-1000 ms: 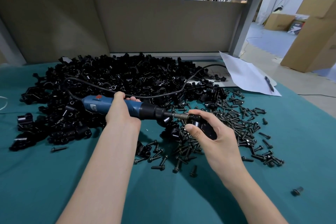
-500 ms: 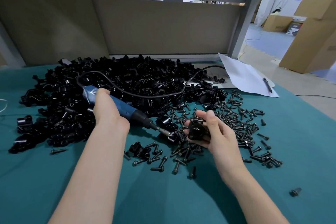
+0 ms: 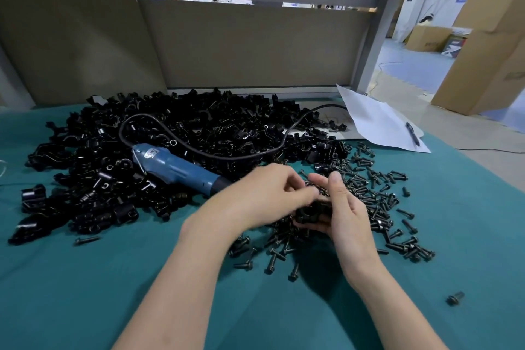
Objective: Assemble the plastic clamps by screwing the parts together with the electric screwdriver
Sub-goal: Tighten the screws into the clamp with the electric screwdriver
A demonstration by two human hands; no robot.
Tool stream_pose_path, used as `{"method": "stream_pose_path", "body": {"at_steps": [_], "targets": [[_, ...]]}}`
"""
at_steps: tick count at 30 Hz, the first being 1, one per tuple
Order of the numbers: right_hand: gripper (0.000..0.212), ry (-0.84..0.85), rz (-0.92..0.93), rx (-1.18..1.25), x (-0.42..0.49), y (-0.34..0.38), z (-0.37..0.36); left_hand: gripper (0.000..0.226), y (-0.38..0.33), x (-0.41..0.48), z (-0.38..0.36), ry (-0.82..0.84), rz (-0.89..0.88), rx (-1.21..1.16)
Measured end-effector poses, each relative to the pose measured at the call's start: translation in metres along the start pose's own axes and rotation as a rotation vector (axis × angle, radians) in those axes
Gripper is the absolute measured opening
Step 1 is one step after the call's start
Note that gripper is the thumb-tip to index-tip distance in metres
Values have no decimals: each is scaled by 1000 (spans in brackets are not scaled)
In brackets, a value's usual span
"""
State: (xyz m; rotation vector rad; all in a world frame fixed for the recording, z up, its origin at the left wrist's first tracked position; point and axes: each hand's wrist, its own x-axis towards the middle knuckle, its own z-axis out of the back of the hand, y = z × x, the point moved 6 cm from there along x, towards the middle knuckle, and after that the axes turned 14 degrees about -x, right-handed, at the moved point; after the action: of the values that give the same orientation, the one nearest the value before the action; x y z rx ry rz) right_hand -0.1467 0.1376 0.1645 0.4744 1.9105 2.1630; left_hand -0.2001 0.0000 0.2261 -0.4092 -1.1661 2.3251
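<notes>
Where the plastic clamp (image 3: 309, 212) is sitting: in the right hand (image 3: 345, 207), whose curled fingers are gripping it from below.
Left hand (image 3: 264, 193): fingers are bending toward the clamp's top; they are blurring, so I cannot tell whether they are pinching anything.
Electric screwdriver (image 3: 176, 168): lying on the clamp parts (image 3: 170, 128), left of the left knuckles.
Screws (image 3: 377, 202): lying scattered under and right of the right fingers.

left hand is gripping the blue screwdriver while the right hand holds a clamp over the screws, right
No: in the head view the blue screwdriver lies unheld against the pile of black parts; the left hand is at the clamp that the right hand holds over the screws.
</notes>
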Motion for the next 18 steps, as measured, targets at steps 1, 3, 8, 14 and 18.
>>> {"method": "stream_pose_path", "body": {"at_steps": [1,3,8,14,18], "targets": [[53,-2,5,-20,0,0,1,30,-1,2,-5,-10,-10,41],[51,-7,20,-50,1,0,2,33,-1,5,-7,-28,-19,64],[44,-36,77,-165,2,3,7,32,4,6,-12,5,-44,63],[42,-133,43,-132,-2,12,24,29,-8,0,-22,-90,-116,58],[44,-269,33,-117,-20,16,51,26,-21,-19,-49,-186,-134,6]]}}
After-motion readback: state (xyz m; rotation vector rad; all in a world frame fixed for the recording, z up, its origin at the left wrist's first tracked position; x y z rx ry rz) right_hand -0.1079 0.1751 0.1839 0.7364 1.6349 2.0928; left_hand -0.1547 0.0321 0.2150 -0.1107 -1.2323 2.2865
